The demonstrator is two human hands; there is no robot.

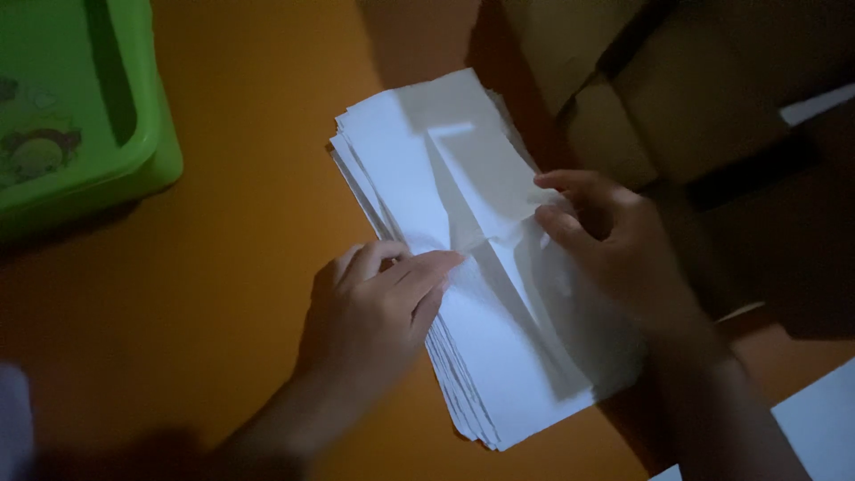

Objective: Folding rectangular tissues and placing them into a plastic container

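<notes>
- Stack of white paper sheets (499, 374) lies on the orange table (232, 267), centre of view, long axis running from upper left to lower right.
- Stack edges are fanned on the left side, many sheets visible as thin layers.
- Top sheet (472, 178) is partly folded: a flap is lifted and creased over the middle of the stack.
- Left hand (378, 307) rests on the left edge of the stack, fingers together and flat, fingertips pressing the paper at the fold line. Not clamped around anything, just pressing down.
- Right hand (614, 245) is at the right edge of the stack, thumb and forefinger pinched on the edge of the folded flap. Grip is closed on the top sheet.
- Both hands touch the paper; they sit on opposite sides of the crease, close together.
- Green plastic bin (80, 107) at upper left, on the table, well apart from the stack. A cartoon sticker shows on its side.
- Brown cardboard boxes (712, 98) at upper right, just beyond the stack's far corner, in shadow.
- Another white sheet (819, 428) at lower right corner, apart from the stack.
- Lighting is dim; the right forearm and the boxes are hard to make out in detail.
</notes>
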